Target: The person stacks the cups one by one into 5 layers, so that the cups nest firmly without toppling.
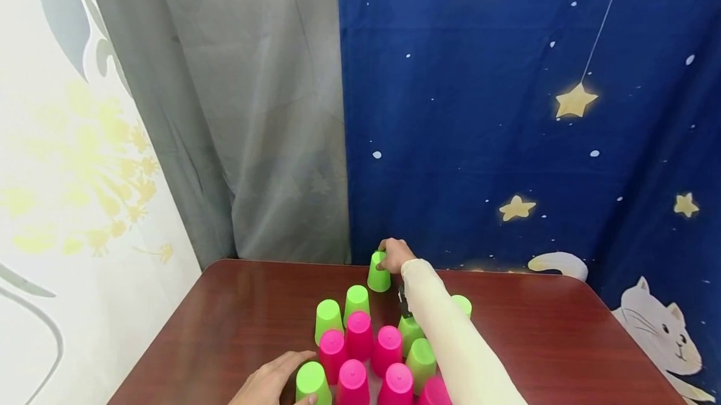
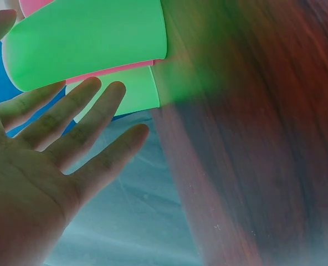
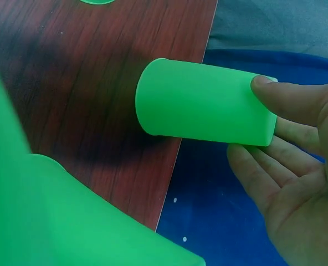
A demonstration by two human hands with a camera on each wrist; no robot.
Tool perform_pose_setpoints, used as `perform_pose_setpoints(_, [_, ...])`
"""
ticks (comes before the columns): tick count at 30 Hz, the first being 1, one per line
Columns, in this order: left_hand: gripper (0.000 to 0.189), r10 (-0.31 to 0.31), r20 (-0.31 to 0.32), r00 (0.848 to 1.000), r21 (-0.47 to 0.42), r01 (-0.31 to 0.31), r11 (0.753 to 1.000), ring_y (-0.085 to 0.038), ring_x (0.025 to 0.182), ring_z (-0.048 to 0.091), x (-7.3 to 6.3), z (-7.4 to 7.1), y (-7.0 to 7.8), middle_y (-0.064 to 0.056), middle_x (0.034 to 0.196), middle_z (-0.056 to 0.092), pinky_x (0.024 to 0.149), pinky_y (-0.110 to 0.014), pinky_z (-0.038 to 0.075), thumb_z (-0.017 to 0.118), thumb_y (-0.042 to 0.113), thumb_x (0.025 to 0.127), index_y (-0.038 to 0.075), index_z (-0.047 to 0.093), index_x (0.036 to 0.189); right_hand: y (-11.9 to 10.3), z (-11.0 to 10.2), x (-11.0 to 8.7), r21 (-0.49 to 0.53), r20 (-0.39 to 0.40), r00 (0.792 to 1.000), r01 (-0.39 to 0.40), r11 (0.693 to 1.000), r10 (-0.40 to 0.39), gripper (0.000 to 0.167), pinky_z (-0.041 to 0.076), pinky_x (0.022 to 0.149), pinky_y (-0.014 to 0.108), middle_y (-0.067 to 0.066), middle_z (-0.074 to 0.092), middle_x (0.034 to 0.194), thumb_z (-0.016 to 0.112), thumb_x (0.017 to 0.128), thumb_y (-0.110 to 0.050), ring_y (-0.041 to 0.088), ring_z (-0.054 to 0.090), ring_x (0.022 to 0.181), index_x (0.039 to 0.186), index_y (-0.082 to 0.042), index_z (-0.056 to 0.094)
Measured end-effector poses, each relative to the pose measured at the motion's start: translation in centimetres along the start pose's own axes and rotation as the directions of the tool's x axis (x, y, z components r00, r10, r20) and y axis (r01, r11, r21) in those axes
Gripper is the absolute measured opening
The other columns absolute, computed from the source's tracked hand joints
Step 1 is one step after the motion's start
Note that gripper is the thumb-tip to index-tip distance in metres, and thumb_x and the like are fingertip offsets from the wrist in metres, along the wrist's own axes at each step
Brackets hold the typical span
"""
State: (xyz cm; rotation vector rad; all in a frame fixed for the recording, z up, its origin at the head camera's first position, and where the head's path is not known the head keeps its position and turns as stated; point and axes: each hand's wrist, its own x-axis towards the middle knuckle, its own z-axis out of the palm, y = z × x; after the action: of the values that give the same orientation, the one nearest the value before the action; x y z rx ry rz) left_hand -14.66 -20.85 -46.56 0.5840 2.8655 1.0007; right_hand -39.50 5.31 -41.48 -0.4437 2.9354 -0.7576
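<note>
At the far edge of the table, my right hand (image 1: 397,255) holds an upside-down green cup (image 1: 378,273) near its closed end. The right wrist view shows the thumb (image 3: 286,100) on one side of that cup (image 3: 203,102) and fingers on the other. My left hand (image 1: 274,378) is beside the nearest green cup (image 1: 311,382); in the left wrist view its fingers (image 2: 97,133) are spread and fairly straight, with the thumb across from them. Between the hands stand several upside-down pink cups (image 1: 358,333), with green cups (image 1: 328,317) on both sides.
The brown table (image 1: 253,305) ends at a grey curtain (image 1: 281,142) and a blue star-patterned curtain (image 1: 450,111). More green cups (image 1: 421,361) stand beside and partly behind the right sleeve (image 1: 450,336). A pale patterned panel (image 1: 67,173) lies to the left.
</note>
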Motion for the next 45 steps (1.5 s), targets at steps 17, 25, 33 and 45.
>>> perform_pose_setpoints(17, [0.053, 0.039, -0.019, 0.999, -0.001, -0.040, 0.999, 0.006, 0.095, 0.057, 0.0, -0.1, 0.3, 0.011, 0.115, 0.066, 0.075, -0.023, 0.057, 0.069, 0.053, 0.089, 0.019, 0.061, 0.130, 0.1, -0.1, 0.0, -0.001, -0.005, 1.000, -0.030, 1.000, 0.030, 0.047, 0.056, 0.091, 0.037, 0.017, 0.067, 0.126, 0.082, 0.083, -0.014, 0.031, 0.061, 0.113, 0.125, -0.002, 0.066])
perform_pose_setpoints(25, [0.049, 0.095, -0.048, 0.994, 0.025, -0.093, 0.995, 0.006, 0.095, 0.057, 0.0, 0.2, 0.2, 0.013, 0.113, 0.066, 0.076, -0.023, 0.057, 0.070, 0.050, 0.090, 0.020, 0.062, 0.128, 0.2, -0.5, -0.2, 0.001, -0.002, 1.000, -0.023, 1.000, 0.023, 0.047, 0.057, 0.088, 0.036, 0.017, 0.066, 0.128, 0.080, 0.084, -0.012, 0.029, 0.061, 0.109, 0.127, -0.002, 0.065])
perform_pose_setpoints(33, [0.047, 0.167, -0.101, 0.981, 0.093, -0.157, 0.983, 0.002, 0.099, 0.061, -0.1, 0.4, -0.1, 0.012, 0.114, 0.067, 0.078, -0.024, 0.058, 0.071, 0.047, 0.090, 0.020, 0.063, 0.127, 0.5, -0.7, -0.3, -0.016, -0.014, 1.000, -0.020, 1.000, 0.020, 0.046, 0.056, 0.085, 0.035, 0.018, 0.067, 0.126, 0.081, 0.083, -0.011, 0.029, 0.060, 0.106, 0.126, -0.001, 0.066])
perform_pose_setpoints(45, [0.041, 0.219, -0.127, 0.967, 0.066, -0.212, 0.975, 0.000, 0.099, 0.064, 0.0, 0.4, -0.4, 0.008, 0.113, 0.070, 0.078, -0.024, 0.059, 0.072, 0.040, 0.091, 0.016, 0.064, 0.124, 1.1, -0.3, -0.8, 0.016, -0.006, 0.999, -0.036, 0.999, 0.036, 0.049, 0.058, 0.088, 0.036, 0.019, 0.065, 0.129, 0.079, 0.085, -0.012, 0.032, 0.060, 0.114, 0.130, -0.001, 0.063])
